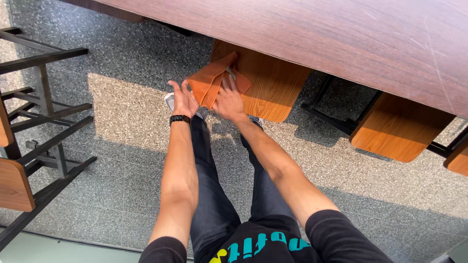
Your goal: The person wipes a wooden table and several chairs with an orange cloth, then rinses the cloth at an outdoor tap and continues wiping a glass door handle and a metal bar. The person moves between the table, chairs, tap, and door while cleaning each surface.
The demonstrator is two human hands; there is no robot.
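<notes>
Under the edge of the dark wooden table (341,39), on the light wooden seat (273,87) that is pushed half beneath it, you have an orange cloth (209,80) lying folded and a little crumpled; your right hand (228,100) is pressed flat on the cloth, fingers spread toward its upper fold, so it holds the cloth down rather than clenching it; your left hand (184,100) is released, palm open and fingers loose, just beside the left edge of the cloth, and I cannot tell if it touches the fabric or only hovers near it; on your left wrist sits a black watch (180,118). You stand on the speckled grey floor (122,122) with both arms stretched forward and down; your dark jeans (209,195) fill the middle of the view. Regarding the progress, I judge that the wiping of this seat is in hand and not finished; the cloth covers only the near left corner of the seat, and the larger right part of it lies uncovered; whether that part was already wiped, the picture does not show. A second seat (399,129) of the same light wood stands to the right, well apart from your hands; black metal chair frames (44,122) stand at the left.
</notes>
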